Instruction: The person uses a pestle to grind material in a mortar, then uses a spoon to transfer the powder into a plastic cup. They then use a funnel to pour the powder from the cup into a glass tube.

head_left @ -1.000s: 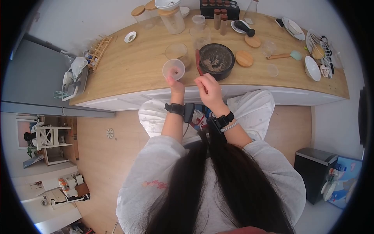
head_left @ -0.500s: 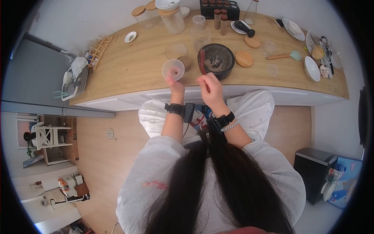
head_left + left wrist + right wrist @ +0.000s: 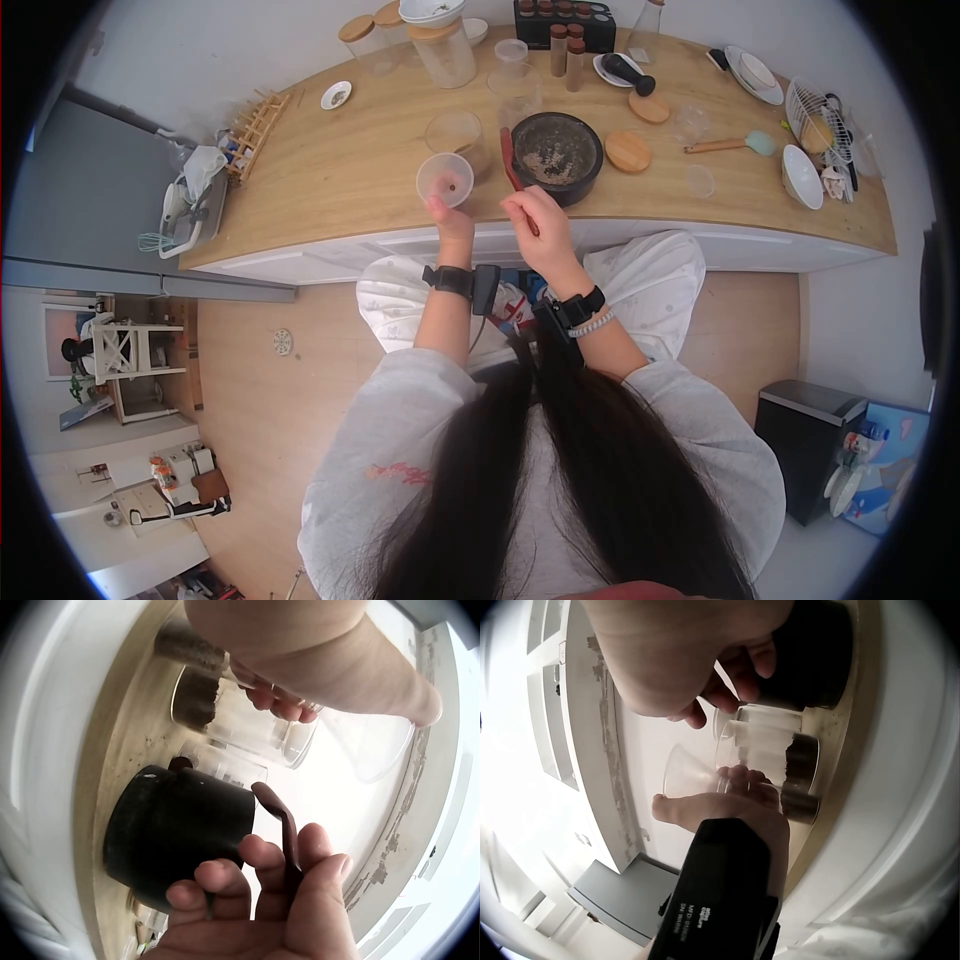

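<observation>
My left hand [image 3: 452, 222] grips a small glass tube with brown contents [image 3: 187, 646] near the counter's front edge. A clear plastic funnel [image 3: 684, 771] stands mouth up at the top of that tube, with a small dark spot at its centre in the head view. Between thumb and fingers, my right hand [image 3: 542, 228] holds a slim dark red spatula [image 3: 289, 832]. Its blade rises beside the left rim of the black stone mortar [image 3: 578, 188], which has brown powder inside. Behind the left hand stands a clear glass jar [image 3: 196, 697] partly filled with dark powder.
Right of the mortar lies a round wooden lid [image 3: 628, 151], with a black pestle [image 3: 628, 72] on a dish farther back. A teal-headed spatula [image 3: 758, 142] and a white bowl [image 3: 802, 177] are at the right. Lidded jars [image 3: 447, 62] line the back.
The red spatula's blade swung right over the mortar, then back left to its rim. My right hand shifted slightly; the left hand and funnel stayed in place.
</observation>
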The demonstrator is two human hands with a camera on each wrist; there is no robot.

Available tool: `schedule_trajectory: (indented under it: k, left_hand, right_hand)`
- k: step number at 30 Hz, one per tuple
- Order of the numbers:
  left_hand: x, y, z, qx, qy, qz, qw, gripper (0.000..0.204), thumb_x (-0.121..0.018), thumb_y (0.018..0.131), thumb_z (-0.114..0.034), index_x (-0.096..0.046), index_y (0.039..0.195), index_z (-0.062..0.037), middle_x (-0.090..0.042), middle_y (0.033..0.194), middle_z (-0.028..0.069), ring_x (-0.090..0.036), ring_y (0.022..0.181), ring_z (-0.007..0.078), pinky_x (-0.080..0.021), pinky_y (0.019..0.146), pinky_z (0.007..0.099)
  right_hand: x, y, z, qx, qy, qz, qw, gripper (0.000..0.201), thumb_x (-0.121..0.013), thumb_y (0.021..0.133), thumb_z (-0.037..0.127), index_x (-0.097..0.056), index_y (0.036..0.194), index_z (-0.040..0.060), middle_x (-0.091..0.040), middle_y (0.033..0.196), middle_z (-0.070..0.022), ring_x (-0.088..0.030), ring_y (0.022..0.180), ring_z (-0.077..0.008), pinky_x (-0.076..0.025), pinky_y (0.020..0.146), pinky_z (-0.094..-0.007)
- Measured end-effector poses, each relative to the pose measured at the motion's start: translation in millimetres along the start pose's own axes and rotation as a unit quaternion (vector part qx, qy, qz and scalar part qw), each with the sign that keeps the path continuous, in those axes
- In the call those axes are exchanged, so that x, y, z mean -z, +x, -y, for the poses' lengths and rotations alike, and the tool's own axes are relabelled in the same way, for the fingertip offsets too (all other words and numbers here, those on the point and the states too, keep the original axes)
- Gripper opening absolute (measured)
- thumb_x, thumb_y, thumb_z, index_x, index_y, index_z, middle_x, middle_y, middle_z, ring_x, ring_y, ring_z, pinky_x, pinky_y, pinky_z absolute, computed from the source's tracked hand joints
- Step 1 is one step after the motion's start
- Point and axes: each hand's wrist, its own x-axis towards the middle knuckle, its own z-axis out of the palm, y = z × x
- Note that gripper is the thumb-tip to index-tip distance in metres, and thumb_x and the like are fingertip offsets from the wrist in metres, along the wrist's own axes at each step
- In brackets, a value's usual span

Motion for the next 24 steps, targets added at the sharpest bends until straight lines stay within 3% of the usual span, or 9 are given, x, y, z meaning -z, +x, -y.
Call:
schedule_trajectory:
  k: [7,13,16,19,24]
  left_hand:
    - [1,1,1,-0.017,0.018,0.001,1.000,0.079,-0.028,0.075,-0.073,-0.052,0.096,-0.0012,-0.054,0.077,0.0077,-0.050,0.069,0.0182,-0.039,0.065,0.0301]
    - [1,1,2,-0.011,0.008,-0.002,1.000,0.079,-0.027,0.075,-0.073,-0.052,0.096,-0.0012,-0.054,0.076,0.0080,-0.050,0.068,0.0182,-0.040,0.065,0.0303]
    - [5,3,4,-0.014,0.017,0.022,1.000,0.080,-0.027,0.075,-0.074,-0.052,0.096,-0.0012,-0.054,0.077,0.0080,-0.050,0.069,0.0181,-0.039,0.065,0.0302]
    - [4,3,5,-0.016,0.012,0.017,1.000,0.081,-0.027,0.074,-0.074,-0.053,0.097,-0.0013,-0.054,0.078,0.0078,-0.050,0.069,0.0176,-0.039,0.065,0.0299]
    - [2,2,5,-0.008,0.006,0.008,1.000,0.080,-0.027,0.074,-0.074,-0.053,0.098,-0.0012,-0.054,0.079,0.0076,-0.051,0.069,0.0179,-0.040,0.065,0.0300]
  right_hand:
    - [-1,1,-1,-0.005,0.006,-0.009,1.000,0.006,-0.057,0.082,0.009,-0.056,0.081,0.0026,-0.048,0.069,-0.0087,-0.047,0.059,-0.0238,-0.037,0.053,-0.0304]
    - [1,1,0,-0.033,0.031,-0.027,0.999,0.006,-0.056,0.084,0.009,-0.057,0.083,0.0024,-0.048,0.068,-0.0067,-0.044,0.054,-0.0174,-0.035,0.049,-0.0271]
    - [3,-1,2,-0.070,0.001,-0.070,0.995,0.007,-0.055,0.085,0.008,-0.057,0.085,0.0022,-0.047,0.068,-0.0057,-0.043,0.053,-0.0147,-0.034,0.049,-0.0259]
    - [5,1,6,-0.044,-0.003,-0.097,0.994,0.006,-0.055,0.085,0.008,-0.057,0.085,0.0019,-0.047,0.068,-0.0056,-0.043,0.052,-0.0143,-0.034,0.048,-0.0259]
    - [1,-1,7,-0.004,0.035,-0.036,0.999,0.005,-0.056,0.084,0.007,-0.057,0.082,0.0021,-0.047,0.067,-0.0065,-0.042,0.051,-0.0167,-0.033,0.048,-0.0269]
